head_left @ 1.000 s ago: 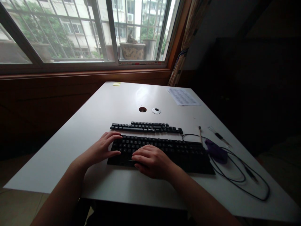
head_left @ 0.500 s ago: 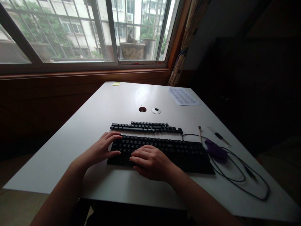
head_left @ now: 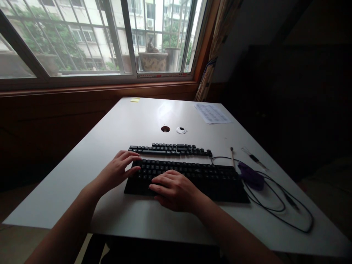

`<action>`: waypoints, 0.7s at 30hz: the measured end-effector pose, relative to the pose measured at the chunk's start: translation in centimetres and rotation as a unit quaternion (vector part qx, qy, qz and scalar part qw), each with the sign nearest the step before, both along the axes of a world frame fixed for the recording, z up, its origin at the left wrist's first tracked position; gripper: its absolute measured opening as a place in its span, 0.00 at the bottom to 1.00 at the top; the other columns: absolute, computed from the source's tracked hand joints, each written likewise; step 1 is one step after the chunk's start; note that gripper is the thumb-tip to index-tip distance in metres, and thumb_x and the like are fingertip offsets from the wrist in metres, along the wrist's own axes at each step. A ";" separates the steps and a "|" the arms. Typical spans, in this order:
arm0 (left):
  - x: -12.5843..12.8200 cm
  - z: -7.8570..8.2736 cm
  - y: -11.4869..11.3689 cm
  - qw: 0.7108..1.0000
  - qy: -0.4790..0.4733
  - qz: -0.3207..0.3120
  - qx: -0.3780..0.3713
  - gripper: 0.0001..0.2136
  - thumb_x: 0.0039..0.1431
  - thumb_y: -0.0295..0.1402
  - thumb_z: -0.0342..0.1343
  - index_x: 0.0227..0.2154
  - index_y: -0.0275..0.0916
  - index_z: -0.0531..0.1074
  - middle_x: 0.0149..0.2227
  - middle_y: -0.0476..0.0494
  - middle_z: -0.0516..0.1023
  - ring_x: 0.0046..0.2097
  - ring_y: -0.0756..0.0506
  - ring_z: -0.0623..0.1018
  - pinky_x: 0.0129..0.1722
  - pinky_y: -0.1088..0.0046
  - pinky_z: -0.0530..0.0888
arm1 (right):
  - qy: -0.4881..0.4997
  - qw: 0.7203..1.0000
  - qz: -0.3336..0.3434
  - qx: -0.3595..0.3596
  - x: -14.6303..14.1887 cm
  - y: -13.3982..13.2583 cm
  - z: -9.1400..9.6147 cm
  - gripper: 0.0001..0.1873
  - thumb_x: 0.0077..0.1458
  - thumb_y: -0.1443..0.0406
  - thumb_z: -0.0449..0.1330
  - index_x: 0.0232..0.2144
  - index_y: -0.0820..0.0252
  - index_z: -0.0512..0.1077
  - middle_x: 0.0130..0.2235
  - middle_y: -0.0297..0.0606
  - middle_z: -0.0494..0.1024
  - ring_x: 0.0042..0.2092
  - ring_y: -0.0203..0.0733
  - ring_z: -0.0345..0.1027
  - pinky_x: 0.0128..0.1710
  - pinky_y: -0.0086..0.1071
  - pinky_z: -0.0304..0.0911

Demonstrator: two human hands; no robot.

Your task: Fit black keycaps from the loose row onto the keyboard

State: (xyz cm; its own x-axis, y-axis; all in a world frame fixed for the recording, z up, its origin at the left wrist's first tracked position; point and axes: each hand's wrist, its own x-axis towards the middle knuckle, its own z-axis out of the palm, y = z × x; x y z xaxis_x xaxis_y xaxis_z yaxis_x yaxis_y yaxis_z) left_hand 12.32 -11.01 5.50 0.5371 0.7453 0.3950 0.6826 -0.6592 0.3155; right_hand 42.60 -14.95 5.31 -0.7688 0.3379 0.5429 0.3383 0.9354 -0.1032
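A black keyboard (head_left: pixel 220 183) lies near the table's front edge. Its back rows carry keycaps, while the front part looks bare and dark. My left hand (head_left: pixel 117 172) is at its back left corner, thumb and fingers spread apart, fingertips over the edge keys. Over the front left part of the keyboard rests my right hand (head_left: pixel 176 190), its fingers bent and close together with the tips down on the board. Anything under those fingertips is hidden. Just behind the keyboard, loose black keycaps (head_left: pixel 167 149) are laid out in rows.
To the right lie a purple cloth-like item (head_left: pixel 250 176), a looped black cable (head_left: pixel 298 228), a small brush (head_left: pixel 232 156) and a wire tool with a dark handle (head_left: pixel 254 158). Farther back are a table hole (head_left: pixel 165 129), a white round cover (head_left: pixel 179 131), printed papers (head_left: pixel 213 113) and a yellow note (head_left: pixel 135 99).
My left hand has shifted slightly left and back, its thumb higher along the keyboard's left side. My right hand stays on the same part of the board. The view has tilted slightly.
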 end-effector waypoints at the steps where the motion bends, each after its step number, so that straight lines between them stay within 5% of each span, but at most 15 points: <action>1: 0.1 0.5 0.4 1.000 0.005 0.010 0.017 0.12 0.70 0.40 0.58 0.52 0.45 0.76 0.53 0.41 0.78 0.55 0.38 0.73 0.56 0.56 0.73 | 0.001 1.000 0.002 0.000 0.0 0.0 0.0 0.15 0.65 0.60 0.60 0.52 0.57 0.74 0.51 0.39 0.82 0.47 0.42 0.77 0.51 0.40 0.70; 5: 0.8 2.3 2.7 0.996 0.041 0.015 0.077 0.10 0.72 0.38 0.55 0.48 0.47 0.80 0.49 0.42 0.79 0.51 0.39 0.72 0.52 0.58 0.73 | -0.001 1.000 0.004 -0.002 -0.1 -0.1 -0.1 0.16 0.64 0.60 0.60 0.53 0.56 0.73 0.52 0.39 0.82 0.47 0.42 0.77 0.51 0.40 0.69; 8: 1.6 2.7 4.6 0.992 0.085 0.008 0.098 0.13 0.71 0.41 0.56 0.53 0.49 0.79 0.53 0.40 0.76 0.54 0.36 0.69 0.54 0.54 0.73 | -0.001 1.000 0.000 -0.004 -0.1 0.0 -0.2 0.17 0.65 0.60 0.60 0.54 0.56 0.73 0.53 0.40 0.81 0.48 0.43 0.77 0.51 0.40 0.69; 21: 3.8 1.0 11.1 0.985 0.161 -0.003 0.064 0.11 0.69 0.36 0.57 0.48 0.53 0.83 0.56 0.37 0.74 0.56 0.33 0.68 0.55 0.51 0.71 | 0.020 1.000 -0.003 -0.022 -0.4 -0.2 -0.6 0.19 0.65 0.58 0.61 0.56 0.53 0.70 0.53 0.39 0.81 0.50 0.41 0.76 0.65 0.45 0.58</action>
State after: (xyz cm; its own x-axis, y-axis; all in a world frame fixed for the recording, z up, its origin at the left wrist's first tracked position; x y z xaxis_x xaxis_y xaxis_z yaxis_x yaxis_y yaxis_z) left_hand 16.09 0.14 6.54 0.6546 0.6963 0.2943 0.7292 -0.6843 -0.0030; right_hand 42.21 -15.15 4.66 -0.7451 0.3664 0.5573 0.3387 0.9277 -0.1571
